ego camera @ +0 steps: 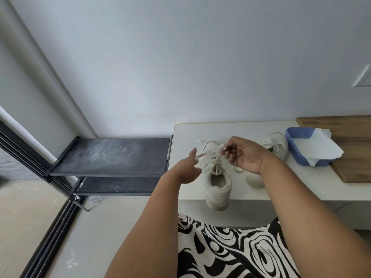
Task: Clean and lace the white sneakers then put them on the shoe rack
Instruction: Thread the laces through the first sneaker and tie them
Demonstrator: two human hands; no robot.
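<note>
- Pinching a soft, limp lace [208,152] near its tip, the right hand [244,154] pulls it taut; the left hand [187,167] looks blurred, fingers apparently straight.
- Both light sneakers sit on the white bench [186,141]; the nearer sneaker [217,177] probably lifts best by its stiff heel.

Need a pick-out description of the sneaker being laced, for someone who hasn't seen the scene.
Start at the white bench against the wall, right of the black shoe rack. Two white sneakers sit on it; take the left sneaker, nearer the rack, heel hanging over the front edge. Unlike the right sneaker beside the blue tray, its lace is held by the right hand, and the left hand is beside it.
</note>
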